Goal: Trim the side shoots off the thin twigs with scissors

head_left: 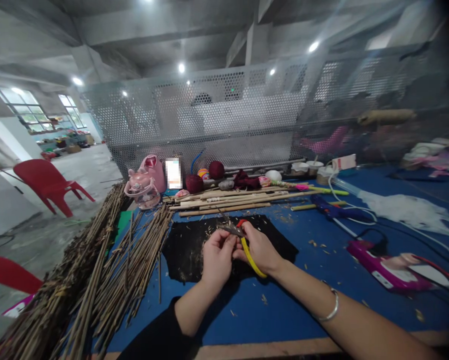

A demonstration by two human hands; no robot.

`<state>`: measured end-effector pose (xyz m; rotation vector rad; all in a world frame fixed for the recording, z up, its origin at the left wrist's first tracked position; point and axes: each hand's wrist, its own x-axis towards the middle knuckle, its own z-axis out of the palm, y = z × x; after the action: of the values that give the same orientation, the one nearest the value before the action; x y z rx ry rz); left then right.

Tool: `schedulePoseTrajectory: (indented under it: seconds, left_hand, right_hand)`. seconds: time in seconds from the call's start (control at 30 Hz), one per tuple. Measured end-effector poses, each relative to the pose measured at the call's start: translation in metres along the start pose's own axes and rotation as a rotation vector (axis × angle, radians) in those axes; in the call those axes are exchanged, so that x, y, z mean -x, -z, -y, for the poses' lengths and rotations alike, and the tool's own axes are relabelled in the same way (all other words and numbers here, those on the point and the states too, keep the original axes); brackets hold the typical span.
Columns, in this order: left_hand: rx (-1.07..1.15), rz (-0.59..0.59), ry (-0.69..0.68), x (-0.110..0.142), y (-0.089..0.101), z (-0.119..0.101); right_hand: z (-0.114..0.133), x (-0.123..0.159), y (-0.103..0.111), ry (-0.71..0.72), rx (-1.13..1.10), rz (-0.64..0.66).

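Apparently some trimming was done, as pale scraps littered the black cloth (pixel 185 241), while many thin sticks (pixel 134 265) seemed left over at lower left. Mid-frame, the right hand's (pixel 261 248) grip was clamped around the yellow-handled cutters (pixel 251 259); the left hand (pixel 217 254) curled beside it, its fingers' hold impossible to tell. Yarn balls (pixel 194 183) sat behind; a glue gun (pixel 340 212) and power strip (pixel 384 270) crowded the right, well apart from both hands.
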<state>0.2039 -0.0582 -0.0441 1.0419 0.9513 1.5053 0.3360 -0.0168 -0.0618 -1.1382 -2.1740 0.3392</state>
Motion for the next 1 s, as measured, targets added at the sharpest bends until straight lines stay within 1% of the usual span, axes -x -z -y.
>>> schedulePoseTrajectory:
  seconds: [0.1, 0.3, 0.5, 0.63, 0.73, 0.9, 1.0]
  left_hand:
    - [-0.006, -0.022, -0.015, 0.001, 0.0, -0.002]
    - [-0.039, -0.053, -0.028, 0.001, 0.003, 0.002]
    - [-0.008, -0.09, 0.034, -0.006, 0.008, 0.006]
    - [-0.028, -0.098, 0.055, -0.009, 0.011, 0.01]
    - [-0.069, -0.095, 0.048, -0.01, 0.012, 0.012]
    - [-0.201, -0.102, -0.037, -0.009, 0.014, 0.009]
    - [-0.265, -0.104, -0.075, -0.009, 0.014, 0.006]
  right_hand:
    - [0.0, 0.0, -0.001, -0.069, -0.039, 0.06]
    - [0.001, 0.0, -0.001, -0.11, -0.049, 0.083]
    - [0.002, -0.002, 0.003, -0.176, 0.071, 0.109]
    - [0.006, -0.003, 0.007, -0.123, 0.096, 0.101]
    - [0.007, -0.003, 0.009, -0.099, 0.097, 0.12]
    - [0.005, -0.003, 0.007, -0.05, 0.146, 0.116]
    - [0.004, -0.002, 0.005, -0.048, 0.12, 0.108]
